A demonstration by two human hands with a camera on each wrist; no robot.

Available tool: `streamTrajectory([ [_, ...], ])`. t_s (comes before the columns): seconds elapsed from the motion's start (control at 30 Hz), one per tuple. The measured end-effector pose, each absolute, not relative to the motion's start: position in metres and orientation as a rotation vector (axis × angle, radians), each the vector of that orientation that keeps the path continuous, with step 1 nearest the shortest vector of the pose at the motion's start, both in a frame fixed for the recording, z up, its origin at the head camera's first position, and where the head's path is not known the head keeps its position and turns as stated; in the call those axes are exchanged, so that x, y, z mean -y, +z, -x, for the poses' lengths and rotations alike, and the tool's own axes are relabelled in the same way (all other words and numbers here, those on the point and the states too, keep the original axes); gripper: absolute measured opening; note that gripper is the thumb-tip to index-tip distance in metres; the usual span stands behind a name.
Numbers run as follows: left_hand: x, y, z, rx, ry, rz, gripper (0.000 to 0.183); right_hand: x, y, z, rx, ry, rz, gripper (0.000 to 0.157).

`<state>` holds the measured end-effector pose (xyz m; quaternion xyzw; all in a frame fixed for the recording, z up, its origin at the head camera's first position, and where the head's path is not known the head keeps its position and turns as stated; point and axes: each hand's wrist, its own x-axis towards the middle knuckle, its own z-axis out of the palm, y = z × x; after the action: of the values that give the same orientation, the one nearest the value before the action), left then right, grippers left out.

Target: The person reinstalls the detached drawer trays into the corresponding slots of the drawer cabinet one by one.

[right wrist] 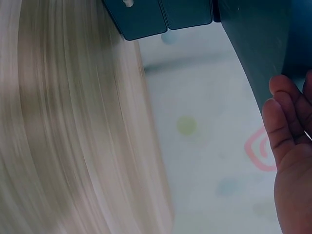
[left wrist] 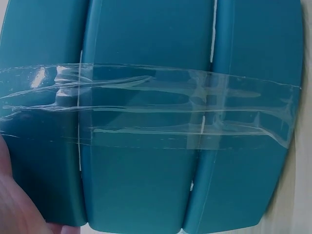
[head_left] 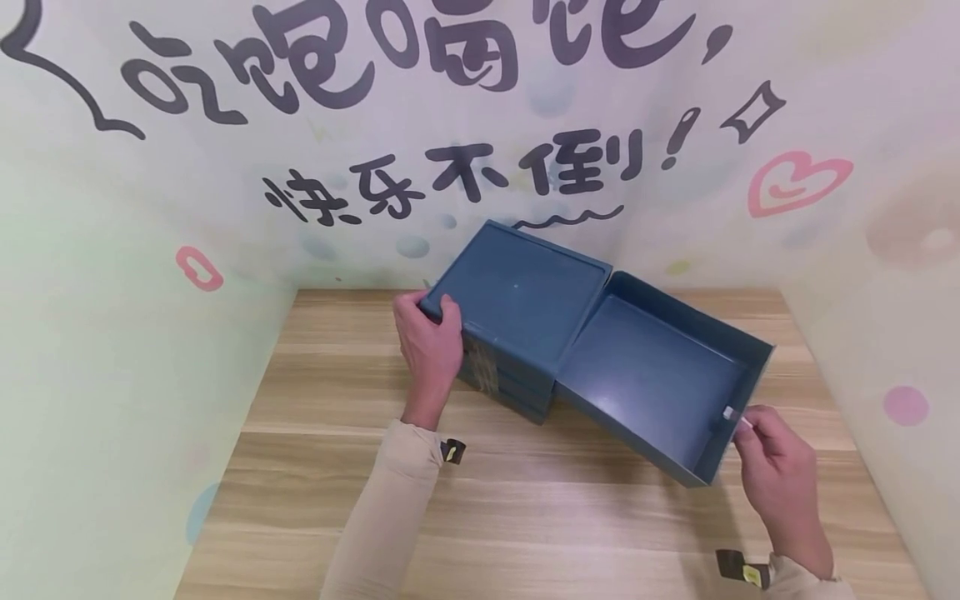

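Note:
A small blue drawer cabinet [head_left: 517,287] stands at an angle at the back of the table. Its top drawer [head_left: 652,375] is pulled far out to the right, and no objects show inside it. My left hand [head_left: 431,337] grips the cabinet's left edge, thumb on the top. My right hand [head_left: 783,467] pinches the white knob [head_left: 729,412] on the drawer's front. Clear tape [left wrist: 146,107] runs across the cabinet's stacked panels in the left wrist view. The right wrist view shows the right hand's fingers [right wrist: 280,122] at the drawer, with the lower drawer fronts [right wrist: 141,19] above.
The wood-grain table [head_left: 322,500] has a patterned wall [head_left: 375,258] close behind it and pale walls at both sides. Dark lettering and pink shapes mark the walls. The pulled-out drawer overhangs the table's right half and casts a shadow there.

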<state>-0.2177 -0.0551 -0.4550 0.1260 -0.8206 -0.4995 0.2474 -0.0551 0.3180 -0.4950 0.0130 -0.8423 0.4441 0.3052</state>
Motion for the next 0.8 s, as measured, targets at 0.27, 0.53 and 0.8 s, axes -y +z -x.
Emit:
streamTrajectory([
  [0.27,0.0547,-0.457,0.2185,2.224,-1.352,-0.333,0.035,-0.3164,-0.4952,0.0571,2.235,1.187,-0.053,0.012],
  [0.53,0.0538,-0.4572,0.2187,2.216,-1.333,-0.347,0.035,-0.3126,-0.4953,0.0602,2.226,1.22,-0.046,0.011],
  [0.8,0.0535,-0.4571,0.2187,2.211,-1.339,-0.345,0.034,-0.3088,-0.4906,0.0646,2.208,1.264,-0.027,0.008],
])
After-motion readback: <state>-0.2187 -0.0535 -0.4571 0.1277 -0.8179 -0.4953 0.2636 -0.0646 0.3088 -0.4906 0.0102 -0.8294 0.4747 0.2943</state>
